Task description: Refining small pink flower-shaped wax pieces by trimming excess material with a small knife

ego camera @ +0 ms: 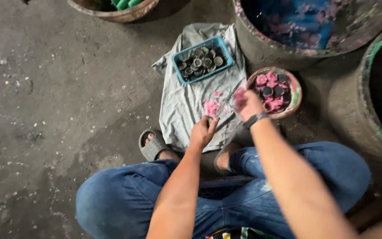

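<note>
Pinching a pink lump [210, 107], the left hand [202, 132] has its fingers [212, 122] narrowed around the soft mass and holds it above a grey striped cloth [183, 105]. Loose pink crumbs [217, 94] lie on the cloth at about 12 o'clock from the lump, so the cloth looks to be there to catch droppings.

The right hand [248, 104], at 3 o'clock from the left, is curled shut; a thin blade-like tool [229, 98] slants between the two hands, its tip near the lump. Whether the right fingers grip the tool itself or another pink piece, I cannot tell: pink smears hide the grip. A dark watch [255, 119] sits on that wrist.

At 2 o'clock from the right hand, touching the cloth's edge, a round bowl [295, 94] with a stained rim holds pink lumps and small dark cups, close enough for a short reach. At 11 o'clock, on the cloth's far end, a blue plastic basket [224, 48] holds more small dark cups, apparently bare of pink.

Beyond, at 1 o'clock, a big stained tub [261, 48] holds blue liquid; another large tub [354, 110] stands at 3 o'clock. A basket [124, 15] with green pieces sits at 10 o'clock on the concrete floor [58, 88]. The person squats, jeans [124, 199] and grey sandal [152, 146] just below the hands.
</note>
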